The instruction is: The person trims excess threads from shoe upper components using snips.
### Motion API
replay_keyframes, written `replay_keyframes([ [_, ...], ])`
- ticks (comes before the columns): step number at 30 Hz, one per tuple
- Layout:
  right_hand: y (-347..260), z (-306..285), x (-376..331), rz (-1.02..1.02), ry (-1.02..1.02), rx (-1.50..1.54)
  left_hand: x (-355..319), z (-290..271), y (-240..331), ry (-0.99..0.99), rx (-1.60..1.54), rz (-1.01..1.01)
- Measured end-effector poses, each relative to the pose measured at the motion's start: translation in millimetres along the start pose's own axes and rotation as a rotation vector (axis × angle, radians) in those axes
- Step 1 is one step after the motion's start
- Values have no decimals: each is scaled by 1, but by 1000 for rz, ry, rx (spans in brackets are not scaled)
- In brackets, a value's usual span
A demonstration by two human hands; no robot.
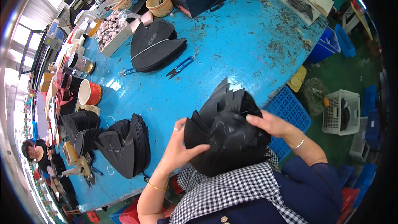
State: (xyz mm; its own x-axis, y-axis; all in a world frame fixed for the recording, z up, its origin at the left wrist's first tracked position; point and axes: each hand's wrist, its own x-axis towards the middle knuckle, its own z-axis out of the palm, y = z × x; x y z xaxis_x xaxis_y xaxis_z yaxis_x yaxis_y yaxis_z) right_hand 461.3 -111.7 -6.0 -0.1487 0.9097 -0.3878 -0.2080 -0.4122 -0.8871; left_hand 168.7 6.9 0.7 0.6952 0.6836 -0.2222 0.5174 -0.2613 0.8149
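Left hand [179, 147]: grip holds black pieces [232, 139], left side | right hand [274, 124]: grip holds their right side | snips [181, 66]: on blue worktop [166, 95]

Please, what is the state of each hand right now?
Left hand: holding the left side of a stack of black pieces.
Right hand: holding the same stack's right side.

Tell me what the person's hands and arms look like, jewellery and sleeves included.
Both are ungloved. The left hand wears a slim pale ring and a gold-coloured bangle. The right hand has a silvery bangle at its wrist; a navy sleeve covers that upper arm.
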Motion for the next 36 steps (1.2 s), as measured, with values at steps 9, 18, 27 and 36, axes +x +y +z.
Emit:
replay_keyframes([
  [9, 26, 10, 27, 82, -380, 313, 0, -19, -24, -231, -665, 60],
  [18, 45, -16, 33, 129, -780, 481, -56, 3, -17, 107, -979, -98],
  [27, -1, 83, 43, -266, -183, 288, -49, 23, -52, 610, -1123, 406],
  [36, 6, 51, 92, -737, -167, -9, -42, 17, -62, 656, -525, 407],
])
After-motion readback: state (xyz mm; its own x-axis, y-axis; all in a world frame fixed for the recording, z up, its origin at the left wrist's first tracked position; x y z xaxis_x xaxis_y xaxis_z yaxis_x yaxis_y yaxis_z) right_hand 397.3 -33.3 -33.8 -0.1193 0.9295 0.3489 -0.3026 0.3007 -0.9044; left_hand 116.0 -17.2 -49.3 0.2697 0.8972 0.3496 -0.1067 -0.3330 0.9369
